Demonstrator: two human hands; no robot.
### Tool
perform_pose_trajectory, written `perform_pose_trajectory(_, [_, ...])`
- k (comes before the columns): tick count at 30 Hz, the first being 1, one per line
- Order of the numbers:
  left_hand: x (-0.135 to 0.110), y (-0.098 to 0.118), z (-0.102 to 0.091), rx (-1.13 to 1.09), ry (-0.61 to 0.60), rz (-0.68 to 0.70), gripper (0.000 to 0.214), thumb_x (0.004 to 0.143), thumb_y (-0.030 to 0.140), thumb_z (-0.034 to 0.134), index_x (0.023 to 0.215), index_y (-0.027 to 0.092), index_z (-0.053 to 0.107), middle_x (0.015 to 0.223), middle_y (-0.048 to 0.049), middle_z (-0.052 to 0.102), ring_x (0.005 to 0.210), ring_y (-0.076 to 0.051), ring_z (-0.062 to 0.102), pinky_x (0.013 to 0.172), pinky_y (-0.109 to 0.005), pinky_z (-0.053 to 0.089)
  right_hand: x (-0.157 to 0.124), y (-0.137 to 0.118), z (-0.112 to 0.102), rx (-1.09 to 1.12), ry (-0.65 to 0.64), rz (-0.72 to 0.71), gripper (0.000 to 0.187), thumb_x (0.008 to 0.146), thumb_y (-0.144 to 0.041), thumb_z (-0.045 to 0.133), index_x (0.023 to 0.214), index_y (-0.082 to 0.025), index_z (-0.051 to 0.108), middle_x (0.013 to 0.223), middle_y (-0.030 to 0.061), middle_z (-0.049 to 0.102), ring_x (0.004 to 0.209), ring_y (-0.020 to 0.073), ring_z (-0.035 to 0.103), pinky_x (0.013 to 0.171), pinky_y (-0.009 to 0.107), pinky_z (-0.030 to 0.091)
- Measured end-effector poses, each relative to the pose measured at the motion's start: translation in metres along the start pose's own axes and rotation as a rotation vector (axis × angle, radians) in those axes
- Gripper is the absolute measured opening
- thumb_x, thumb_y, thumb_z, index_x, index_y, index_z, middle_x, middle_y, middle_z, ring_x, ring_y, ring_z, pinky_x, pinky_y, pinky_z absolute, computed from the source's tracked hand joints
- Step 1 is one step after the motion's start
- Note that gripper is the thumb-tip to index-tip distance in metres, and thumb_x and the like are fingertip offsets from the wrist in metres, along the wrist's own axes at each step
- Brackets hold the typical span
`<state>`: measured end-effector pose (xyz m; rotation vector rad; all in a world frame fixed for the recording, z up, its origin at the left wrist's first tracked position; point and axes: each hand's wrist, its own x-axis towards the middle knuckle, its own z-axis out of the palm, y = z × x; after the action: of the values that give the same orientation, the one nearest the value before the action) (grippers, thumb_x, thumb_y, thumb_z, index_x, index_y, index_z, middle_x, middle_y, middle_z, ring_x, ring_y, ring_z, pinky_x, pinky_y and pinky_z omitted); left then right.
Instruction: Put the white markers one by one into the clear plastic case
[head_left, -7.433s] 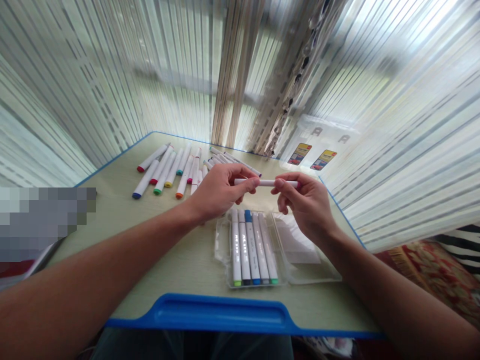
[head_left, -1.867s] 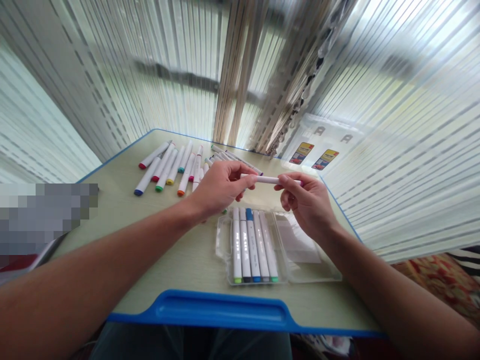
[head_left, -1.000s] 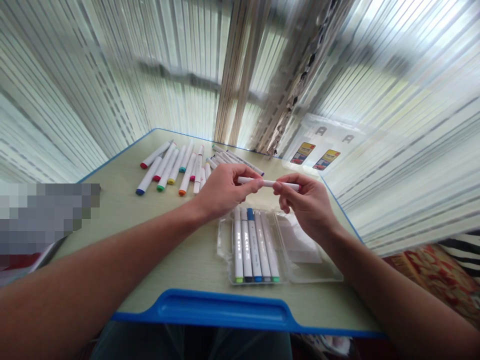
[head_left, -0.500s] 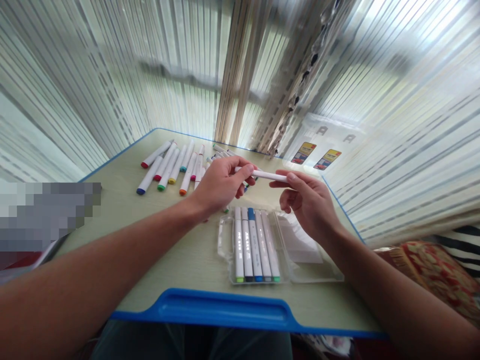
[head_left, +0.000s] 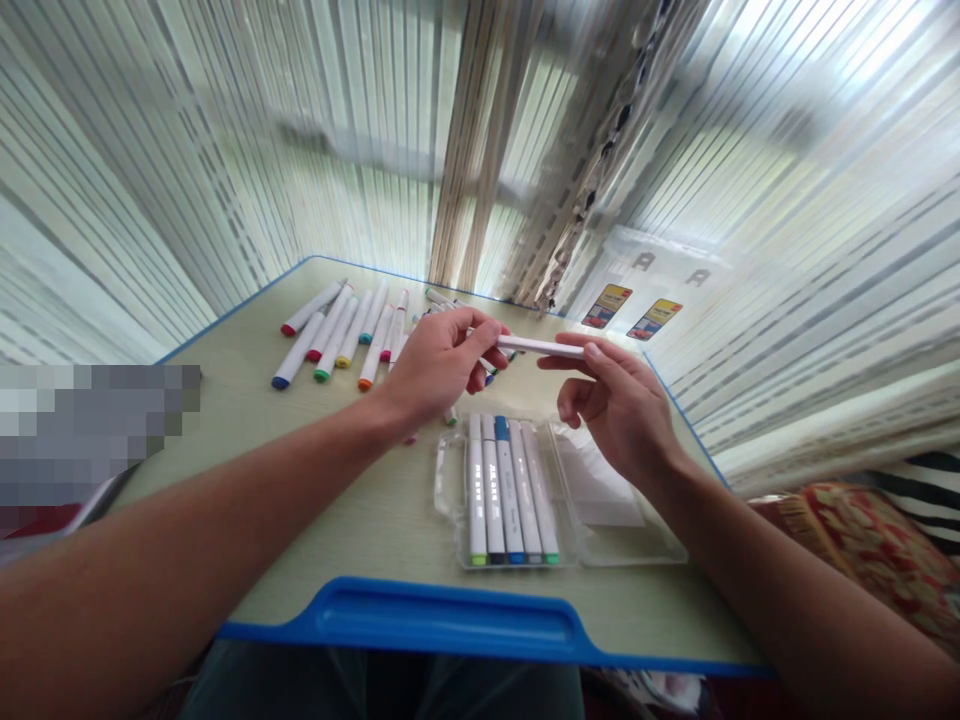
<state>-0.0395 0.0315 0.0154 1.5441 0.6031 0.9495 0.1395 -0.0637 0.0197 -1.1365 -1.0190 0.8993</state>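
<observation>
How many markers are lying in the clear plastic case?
5, side by side in the left half of the clear case: caps light green, black, blue, grey, green. None seem hidden.

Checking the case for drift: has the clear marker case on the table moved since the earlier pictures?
No. The clear case sits just behind the table's blue front lip, five markers inside, as before.

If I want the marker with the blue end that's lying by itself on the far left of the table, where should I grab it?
Take the blue-ended marker around the middle of its white barrel, coming down from above. It lies flat on the table, its left side is open, and its blue cap points toward you, so thumb and finger probably fit on either side there. Its neighbour, the red-ended marker, lies close near the far end.
</observation>
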Motion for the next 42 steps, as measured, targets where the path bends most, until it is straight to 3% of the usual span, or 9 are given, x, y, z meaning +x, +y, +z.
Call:
perform_pose_trajectory(9, [0.000,0.001,0.000,-0.008,0.005,0.011,0.023,0.099,0.031,0.056,0.097,0.011,0.068,0.074,-0.0048,0.071,0.048,-0.006,0.054,0.046,-0.018,0.043,0.002,0.004,-0.003,-0.013,0.015,-0.038,0.022,0.091,-0.037,0.065,0.103,-0.019,0.070,0.089,0.0054,0.078,0.042,0.0094,0.058,0.037,0.023,0.039])
perform_pose_trajectory(19, [-0.003,0.003,-0.001,0.125,-0.042,0.080,0.022,0.090,0.029,0.070,0.098,0.009,0.075,0.073,-0.0045,0.071,0.051,-0.006,0.053,0.047,-0.018,0.043,0.005,0.006,-0.004,-0.019,0.041,-0.043,0.025,0.086,-0.042,0.073,0.094,-0.018,0.072,0.083,0.0038,0.076,0.041,0.0086,0.058,0.036,0.022,0.040])
perform_pose_trajectory(28, [-0.004,0.001,0.001,0.174,-0.156,0.098,0.026,0.095,0.031,0.062,0.094,0.008,0.075,0.071,-0.0039,0.069,0.050,-0.006,0.052,0.045,-0.017,0.041,0.003,0.010,-0.004,-0.096,-0.026,-0.086,0.021,0.083,-0.036,0.080,0.086,-0.016,0.077,0.064,-0.0013,0.065,0.040,0.0069,0.056,0.035,0.019,0.040])
perform_pose_trajectory(36, [-0.006,0.002,0.002,0.209,-0.227,0.092,0.032,0.099,0.037,0.056,0.091,0.010,0.072,0.057,-0.0003,0.062,0.046,-0.007,0.053,0.044,-0.017,0.040,0.000,0.011,-0.005,-0.203,-0.111,-0.109,0.021,0.083,-0.034,0.080,0.097,-0.018,0.081,0.066,0.0003,0.070,0.043,0.0073,0.058,0.039,0.019,0.046])
perform_pose_trajectory(42, [-0.006,0.001,0.002,0.171,-0.209,0.133,0.028,0.092,0.035,0.067,0.098,0.009,0.074,0.071,-0.0038,0.069,0.051,-0.007,0.053,0.046,-0.018,0.041,0.000,0.010,-0.005,-0.226,-0.086,-0.116,0.022,0.082,-0.036,0.081,0.093,-0.016,0.080,0.068,0.0022,0.072,0.042,0.0080,0.059,0.038,0.020,0.046])
